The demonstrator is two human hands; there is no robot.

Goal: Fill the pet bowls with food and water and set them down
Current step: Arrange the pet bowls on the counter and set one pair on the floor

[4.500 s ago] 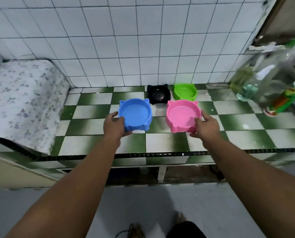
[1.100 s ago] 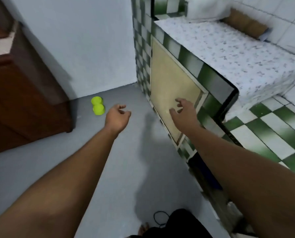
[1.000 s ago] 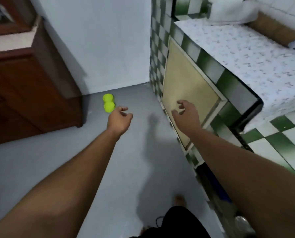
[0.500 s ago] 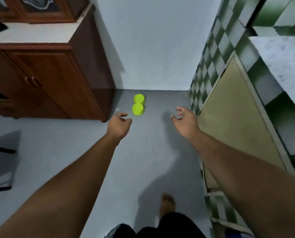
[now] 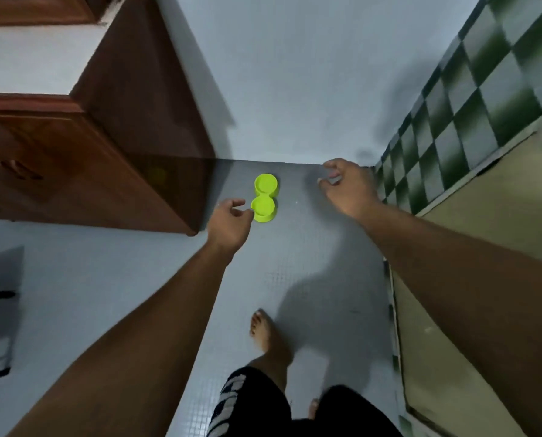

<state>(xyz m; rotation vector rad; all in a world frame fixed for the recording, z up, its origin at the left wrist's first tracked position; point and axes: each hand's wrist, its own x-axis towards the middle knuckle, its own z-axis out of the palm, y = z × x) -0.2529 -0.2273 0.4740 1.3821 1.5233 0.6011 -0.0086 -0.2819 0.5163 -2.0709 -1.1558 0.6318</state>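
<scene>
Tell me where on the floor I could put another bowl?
Bare grey floor lies between the green double bowl and the checkered counter, and between bowl and bare foot. It is tight at the wooden cabinet corner, where the bowl sits and the left hand hovers.

A pale grey floor (image 5: 121, 279) runs to a plain, pale wall (image 5: 294, 74). On the left stands a dark brown wooden cabinet (image 5: 121, 152) with a light top. On the right, a counter (image 5: 484, 99) faced in green-and-white checked tiles frames a beige panel (image 5: 484, 247). The light is dim and soft.
</scene>
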